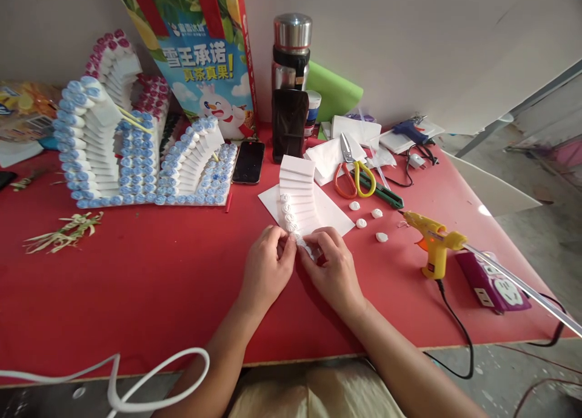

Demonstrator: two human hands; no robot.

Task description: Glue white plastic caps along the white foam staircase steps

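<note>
A small white stepped piece [297,191] stands on a white square sheet [334,211] in the middle of the red table. White rosettes [286,209] run down its left edge. My left hand [271,263] is closed at the near end of that row, thumb and forefinger pinched together. Beside it my right hand [331,266] has its fingers bent round the near right part of the row. The fingertips of both hands almost meet and cover what lies between them. Several loose white rosettes [361,223] rest on the table to the right.
A yellow glue gun [434,241] and a purple socket block [493,281] lie right. Scissors [348,157] and a green cutter [384,194] sit behind. Blue-and-white stepped models [102,151], a phone [249,162] and a steel flask [292,33] stand behind left. A white cable [157,369] loops at front left.
</note>
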